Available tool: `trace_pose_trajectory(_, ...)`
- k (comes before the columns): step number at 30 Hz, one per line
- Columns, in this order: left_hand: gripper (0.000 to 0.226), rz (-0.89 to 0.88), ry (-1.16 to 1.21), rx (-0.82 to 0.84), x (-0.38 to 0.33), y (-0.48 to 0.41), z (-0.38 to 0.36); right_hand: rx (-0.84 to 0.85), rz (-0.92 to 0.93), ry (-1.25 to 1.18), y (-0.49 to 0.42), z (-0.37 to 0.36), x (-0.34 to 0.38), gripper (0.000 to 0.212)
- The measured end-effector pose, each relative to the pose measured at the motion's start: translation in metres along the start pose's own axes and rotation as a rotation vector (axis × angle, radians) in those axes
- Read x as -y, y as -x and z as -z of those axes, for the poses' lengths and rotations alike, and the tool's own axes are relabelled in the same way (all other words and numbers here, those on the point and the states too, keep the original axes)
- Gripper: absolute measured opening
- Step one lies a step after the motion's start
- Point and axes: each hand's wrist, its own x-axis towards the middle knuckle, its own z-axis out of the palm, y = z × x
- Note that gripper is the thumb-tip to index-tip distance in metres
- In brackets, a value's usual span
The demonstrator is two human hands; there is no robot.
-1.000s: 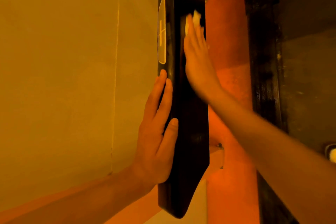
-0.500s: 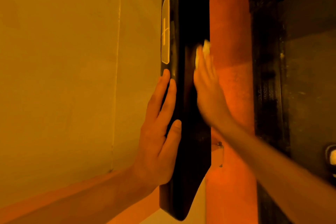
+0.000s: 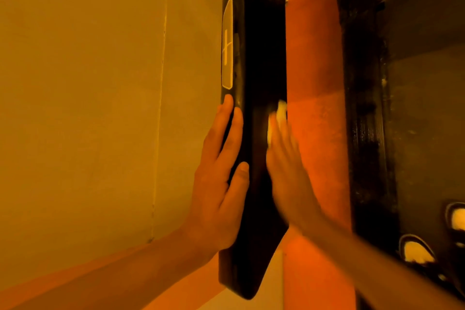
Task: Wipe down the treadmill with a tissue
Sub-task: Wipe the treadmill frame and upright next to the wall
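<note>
Treadmill (image 3: 261, 58), black and stood on end, sits right between the two hands. Left hand (image 3: 220, 178) lies flat against its left edge, fingers straight, thumb on the front face. Tissue (image 3: 281, 111) peeks out pale past the right fingertips, pinned to the dark face. Right hand (image 3: 289, 178), blurred, presses it with straight fingers. Just right of that hand, an orange roll (image 3: 314, 45).

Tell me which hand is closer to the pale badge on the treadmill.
Left. The left hand lies flat on the treadmill edge, fingertips just below the badge. The right hand is farther right, pressing the tissue on the dark face.
</note>
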Motion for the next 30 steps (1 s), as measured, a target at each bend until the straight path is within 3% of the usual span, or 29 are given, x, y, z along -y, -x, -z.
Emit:
trace_pose_trajectory(3, 0.058, -0.001, -0.008, 0.001, -0.001, -0.001, -0.001, -0.001, -0.108, 0.023, -0.102, 0.021, -0.015, 0.057)
trace_pose_trajectory(5, 0.057, -0.001, 0.003, 0.004, -0.002, -0.001, 0.000, -0.002, -0.143, 0.008, -0.109, 0.019, -0.017, 0.056)
trace_pose_trajectory(8, 0.055, -0.015, 0.028, -0.011, 0.000, 0.000, -0.001, -0.047, -0.046, -0.048, -0.019, -0.002, -0.014, 0.052)
trace_pose_trajectory(11, 0.056, -0.007, 0.022, -0.033, 0.001, 0.001, -0.002, 0.076, -0.144, -0.188, 0.104, -0.015, 0.003, 0.053)
trace_pose_trajectory(13, 0.056, -0.012, 0.016, -0.028, 0.002, 0.000, -0.002, 0.105, -0.160, -0.162, 0.130, -0.018, 0.010, 0.052)
trace_pose_trajectory(20, 0.055, -0.030, -0.005, -0.018, 0.003, -0.001, 0.000, -0.033, -0.025, -0.058, -0.032, -0.001, -0.018, 0.050)
trace_pose_trajectory(30, 0.063, 0.016, -0.119, 0.033, -0.006, 0.018, 0.012, 0.002, -0.116, -0.155, 0.026, -0.009, -0.014, 0.050)
